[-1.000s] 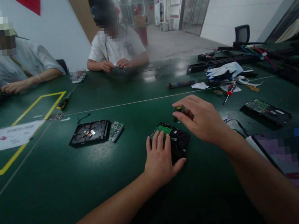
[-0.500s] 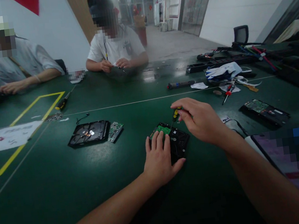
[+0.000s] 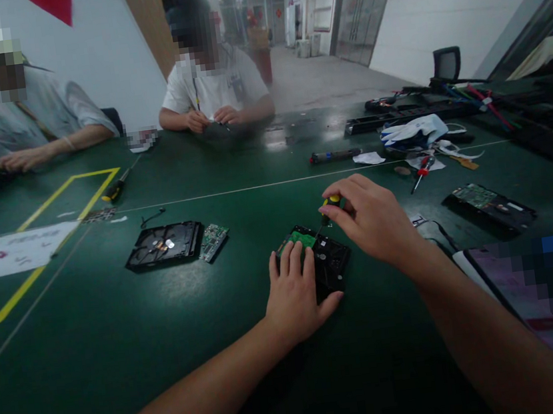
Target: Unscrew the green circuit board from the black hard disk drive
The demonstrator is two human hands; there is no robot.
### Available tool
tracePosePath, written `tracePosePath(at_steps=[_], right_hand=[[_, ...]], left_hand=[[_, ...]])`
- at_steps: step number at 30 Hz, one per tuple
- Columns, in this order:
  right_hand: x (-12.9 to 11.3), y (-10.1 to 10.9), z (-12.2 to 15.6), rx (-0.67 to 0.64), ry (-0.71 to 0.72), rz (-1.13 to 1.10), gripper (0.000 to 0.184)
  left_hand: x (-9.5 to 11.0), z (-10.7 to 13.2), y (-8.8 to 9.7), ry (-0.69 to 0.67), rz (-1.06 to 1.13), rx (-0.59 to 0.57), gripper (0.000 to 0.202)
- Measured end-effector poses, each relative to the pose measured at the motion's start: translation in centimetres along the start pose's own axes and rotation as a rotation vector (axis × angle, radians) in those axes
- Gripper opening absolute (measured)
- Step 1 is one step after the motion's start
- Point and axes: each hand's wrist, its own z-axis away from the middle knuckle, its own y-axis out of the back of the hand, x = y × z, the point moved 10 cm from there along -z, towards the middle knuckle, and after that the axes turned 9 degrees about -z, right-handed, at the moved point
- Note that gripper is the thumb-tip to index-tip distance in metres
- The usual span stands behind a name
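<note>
A black hard drive (image 3: pixel 332 257) with a green circuit board (image 3: pixel 302 238) lies on the green table in front of me. Across its left part rests my left hand (image 3: pixel 294 292), fingers spread and flat, the thumb at the near edge; part of the drive is hidden under it. My right hand (image 3: pixel 372 222) pinches the yellow and black handle of a screwdriver (image 3: pixel 330 204) between thumb and fingers. The thin shaft slants down to the drive's far edge beside the green board. Whether the tip sits in a screw is too small to tell.
To the left lie another hard drive (image 3: pixel 165 245), a loose circuit board (image 3: pixel 214 242) and a screwdriver (image 3: pixel 113 188). On the right are a third drive (image 3: pixel 491 207), a red screwdriver (image 3: pixel 422 173) and white gloves (image 3: pixel 413 131). Two people sit across the table.
My right hand has shifted slightly and its fingers have changed position around the screwdriver handle, which now shows turned. My left hand and the hard drive stay put.
</note>
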Motion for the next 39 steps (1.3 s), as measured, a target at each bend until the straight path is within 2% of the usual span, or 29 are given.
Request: tracePosePath(at_steps=[3, 8, 15, 19, 22, 26, 31, 36, 39], right_hand=[[-0.3, -0.1, 0.0, -0.015, 0.017, -0.026, 0.013], [-0.7, -0.6, 0.1, -0.056, 0.043, -0.106, 0.029], [-0.9, -0.4, 0.0, -0.022, 0.073, -0.128, 0.022], [-0.9, -0.9, 0.0, -0.094, 0.087, -0.122, 0.029], [-0.6, -1.0, 0.1, -0.095, 0.054, -0.117, 0.034], [-0.3, -0.5, 0.1, -0.037, 0.019, -0.092, 0.029], [-0.7, -0.5, 0.0, -0.025, 0.046, -0.108, 0.02], [-1.0, -0.8, 0.0, -0.08, 0.084, -0.131, 0.024], [-0.6, -0.5, 0.1, -0.05, 0.051, -0.07, 0.023]], left_hand=[[0.0, 0.0, 0.1, -0.003, 0.0, 0.0, 0.091], [0.1, 0.0, 0.2, -0.001, -0.005, 0.004, 0.091], [0.0, 0.0, 0.1, 0.003, 0.001, 0.011, 0.091], [0.0, 0.0, 0.1, 0.0, 0.004, 0.006, 0.091], [0.0, 0.0, 0.1, -0.002, 0.0, 0.0, 0.091], [0.1, 0.0, 0.1, -0.005, 0.004, 0.011, 0.09], [0.1, 0.0, 0.1, -0.002, 0.006, 0.011, 0.091], [0.0, 0.0, 0.1, 0.002, 0.003, 0.005, 0.09], [0.0, 0.0, 0.0, -0.002, -0.001, -0.001, 0.091]])
